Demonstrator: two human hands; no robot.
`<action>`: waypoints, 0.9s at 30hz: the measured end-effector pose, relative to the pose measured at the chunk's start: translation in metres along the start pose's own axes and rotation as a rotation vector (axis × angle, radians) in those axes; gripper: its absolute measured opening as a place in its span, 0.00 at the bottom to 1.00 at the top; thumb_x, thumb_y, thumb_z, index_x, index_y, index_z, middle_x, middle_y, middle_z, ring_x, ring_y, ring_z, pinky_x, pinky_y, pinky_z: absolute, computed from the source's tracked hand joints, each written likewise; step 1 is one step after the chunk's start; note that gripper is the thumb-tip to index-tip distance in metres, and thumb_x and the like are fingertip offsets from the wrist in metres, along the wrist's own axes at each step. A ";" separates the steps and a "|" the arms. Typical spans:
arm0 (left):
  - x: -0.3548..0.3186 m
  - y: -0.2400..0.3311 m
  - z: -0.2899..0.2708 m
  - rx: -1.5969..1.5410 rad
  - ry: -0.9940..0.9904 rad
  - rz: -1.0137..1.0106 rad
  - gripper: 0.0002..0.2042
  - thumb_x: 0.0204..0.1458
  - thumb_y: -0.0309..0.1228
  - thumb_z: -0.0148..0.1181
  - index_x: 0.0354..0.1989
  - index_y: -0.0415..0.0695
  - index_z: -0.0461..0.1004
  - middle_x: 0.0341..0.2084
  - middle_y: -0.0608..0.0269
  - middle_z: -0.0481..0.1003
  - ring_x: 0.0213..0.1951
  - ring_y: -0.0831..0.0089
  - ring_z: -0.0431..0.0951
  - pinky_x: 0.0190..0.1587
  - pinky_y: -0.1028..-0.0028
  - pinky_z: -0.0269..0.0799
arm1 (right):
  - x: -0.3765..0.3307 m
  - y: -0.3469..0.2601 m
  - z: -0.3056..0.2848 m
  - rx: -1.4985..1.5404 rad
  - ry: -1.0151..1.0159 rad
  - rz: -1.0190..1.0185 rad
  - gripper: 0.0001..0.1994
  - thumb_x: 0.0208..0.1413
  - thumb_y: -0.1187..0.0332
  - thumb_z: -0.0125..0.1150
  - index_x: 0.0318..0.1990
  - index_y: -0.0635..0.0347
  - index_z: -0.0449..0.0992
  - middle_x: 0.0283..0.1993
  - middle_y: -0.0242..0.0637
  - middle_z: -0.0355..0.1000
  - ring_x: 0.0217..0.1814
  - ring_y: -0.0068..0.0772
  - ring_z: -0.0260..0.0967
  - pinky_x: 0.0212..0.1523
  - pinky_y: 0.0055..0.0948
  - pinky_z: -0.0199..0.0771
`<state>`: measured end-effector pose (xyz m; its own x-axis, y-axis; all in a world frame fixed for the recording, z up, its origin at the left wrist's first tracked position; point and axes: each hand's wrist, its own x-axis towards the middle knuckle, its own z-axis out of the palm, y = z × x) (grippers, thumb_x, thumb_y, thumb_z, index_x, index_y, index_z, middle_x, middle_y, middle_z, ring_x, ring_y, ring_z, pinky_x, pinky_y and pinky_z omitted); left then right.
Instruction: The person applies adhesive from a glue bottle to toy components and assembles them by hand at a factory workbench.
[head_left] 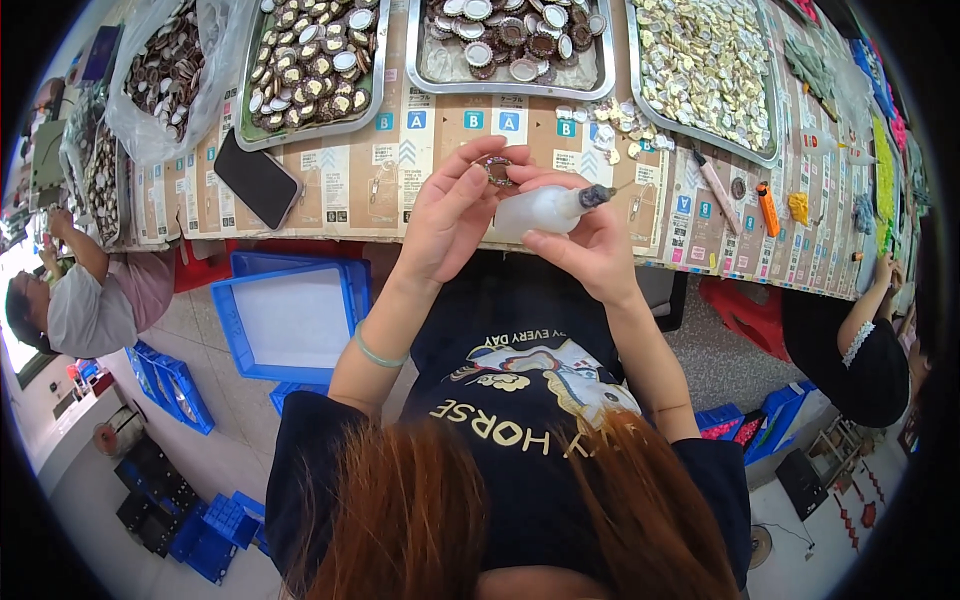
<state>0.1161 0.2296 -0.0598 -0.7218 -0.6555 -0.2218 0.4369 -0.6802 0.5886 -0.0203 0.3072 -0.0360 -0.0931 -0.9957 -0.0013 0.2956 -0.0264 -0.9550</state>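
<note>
My left hand [447, 212] is closed, pinching a round brown fluted bottle cap [497, 171] between thumb and fingers. In my right hand [592, 252] lies a translucent white squeeze bottle [535, 211] with a dark collar and a thin needle tip pointing up to the right. The bottle is tilted, and its tip is apart from the cap. Just beyond my hands, a metal tray [413, 80] holds brown and white bottle caps. Another tray [380, 60] at the left has caps with gold pieces in them. Small gold and white pieces fill a third tray [775, 150] at the right.
Loose small pieces [625, 125] lie between two trays. A black phone [257, 180], a pink-handled pen-like tool [717, 190], an orange cutter [767, 209] and a yellow lump [798, 207] rest on the table. Blue crates [225, 320] stand below at left. People sit at both sides.
</note>
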 end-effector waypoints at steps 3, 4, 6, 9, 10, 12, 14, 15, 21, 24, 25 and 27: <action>-0.006 0.002 -0.004 -0.131 0.002 0.061 0.17 0.52 0.33 0.46 0.50 0.42 0.57 0.47 0.53 0.63 0.46 0.67 0.66 0.49 0.69 0.62 | -0.005 -0.004 0.000 0.235 0.012 0.087 0.19 0.44 0.77 0.55 0.46 0.67 0.63 0.47 0.40 0.63 0.47 0.27 0.63 0.46 0.25 0.63; -0.008 0.004 -0.010 -0.207 -0.005 0.048 0.17 0.52 0.33 0.46 0.50 0.42 0.57 0.47 0.53 0.63 0.47 0.66 0.66 0.49 0.68 0.62 | -0.006 -0.009 0.002 0.236 0.010 0.089 0.19 0.44 0.77 0.55 0.46 0.67 0.63 0.47 0.40 0.63 0.47 0.27 0.63 0.46 0.25 0.63; -0.011 0.007 -0.016 -0.283 -0.008 0.037 0.17 0.52 0.33 0.46 0.50 0.43 0.57 0.47 0.52 0.63 0.47 0.66 0.66 0.49 0.67 0.63 | -0.006 -0.025 0.006 0.371 0.181 0.276 0.21 0.46 0.77 0.54 0.50 0.67 0.59 0.45 0.39 0.63 0.43 0.26 0.65 0.41 0.24 0.67; -0.016 0.009 -0.018 -0.395 -0.031 0.013 0.17 0.52 0.34 0.45 0.50 0.43 0.57 0.47 0.52 0.63 0.46 0.66 0.67 0.48 0.67 0.64 | -0.010 -0.035 0.005 0.078 0.149 0.229 0.24 0.47 0.74 0.54 0.53 0.67 0.56 0.42 0.37 0.64 0.40 0.25 0.65 0.39 0.22 0.67; -0.019 0.009 -0.017 -0.399 -0.027 0.009 0.17 0.52 0.34 0.45 0.50 0.44 0.58 0.47 0.53 0.63 0.45 0.67 0.68 0.48 0.67 0.64 | -0.012 -0.037 0.005 -0.122 0.142 0.197 0.25 0.46 0.73 0.55 0.53 0.67 0.55 0.41 0.37 0.64 0.40 0.25 0.65 0.39 0.22 0.67; -0.023 0.008 -0.016 -0.405 -0.024 0.003 0.17 0.52 0.34 0.45 0.50 0.44 0.58 0.47 0.53 0.63 0.44 0.67 0.68 0.48 0.68 0.64 | -0.015 -0.040 0.005 -0.296 0.158 0.151 0.24 0.43 0.75 0.58 0.50 0.66 0.59 0.40 0.36 0.64 0.39 0.24 0.64 0.38 0.20 0.66; -0.024 0.006 -0.015 -0.462 -0.013 -0.047 0.17 0.53 0.35 0.44 0.50 0.44 0.58 0.46 0.54 0.64 0.43 0.69 0.68 0.47 0.69 0.64 | -0.019 -0.043 0.010 -0.190 0.267 -0.014 0.21 0.39 0.78 0.62 0.43 0.64 0.62 0.38 0.34 0.64 0.39 0.22 0.63 0.38 0.19 0.65; -0.024 0.005 -0.015 -0.462 -0.014 -0.048 0.17 0.53 0.35 0.44 0.50 0.44 0.58 0.46 0.54 0.64 0.43 0.69 0.68 0.47 0.69 0.64 | -0.018 -0.041 0.011 -0.191 0.268 -0.014 0.21 0.39 0.78 0.62 0.43 0.64 0.62 0.38 0.34 0.64 0.39 0.22 0.63 0.38 0.19 0.65; -0.028 0.002 -0.012 -0.501 -0.028 -0.111 0.16 0.53 0.37 0.44 0.48 0.44 0.61 0.44 0.56 0.65 0.40 0.72 0.69 0.46 0.70 0.64 | -0.016 -0.038 0.020 -0.163 0.363 -0.253 0.21 0.35 0.76 0.67 0.38 0.64 0.64 0.35 0.33 0.63 0.36 0.21 0.63 0.36 0.18 0.65; -0.031 0.003 -0.010 -0.503 -0.029 -0.133 0.16 0.53 0.37 0.44 0.47 0.44 0.62 0.44 0.56 0.66 0.39 0.73 0.69 0.45 0.70 0.64 | -0.018 -0.037 0.022 -0.335 0.357 -0.300 0.20 0.34 0.74 0.67 0.37 0.64 0.65 0.34 0.32 0.63 0.34 0.20 0.63 0.34 0.17 0.65; -0.031 0.004 -0.010 -0.500 -0.025 -0.135 0.16 0.53 0.37 0.44 0.47 0.44 0.62 0.43 0.56 0.66 0.39 0.73 0.70 0.45 0.70 0.64 | -0.018 -0.036 0.023 -0.328 0.373 -0.285 0.20 0.34 0.73 0.68 0.36 0.64 0.65 0.33 0.32 0.63 0.34 0.20 0.63 0.33 0.17 0.65; -0.033 0.004 -0.009 -0.498 -0.021 -0.136 0.16 0.53 0.38 0.44 0.47 0.44 0.62 0.43 0.56 0.66 0.39 0.73 0.70 0.45 0.70 0.64 | -0.019 -0.035 0.024 -0.320 0.389 -0.270 0.20 0.34 0.73 0.68 0.35 0.64 0.65 0.33 0.32 0.64 0.33 0.20 0.63 0.32 0.17 0.65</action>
<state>0.1462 0.2453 -0.0574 -0.7981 -0.5471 -0.2524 0.5371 -0.8359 0.1132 -0.0057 0.3250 0.0048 -0.4863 -0.8497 0.2038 -0.0841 -0.1866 -0.9788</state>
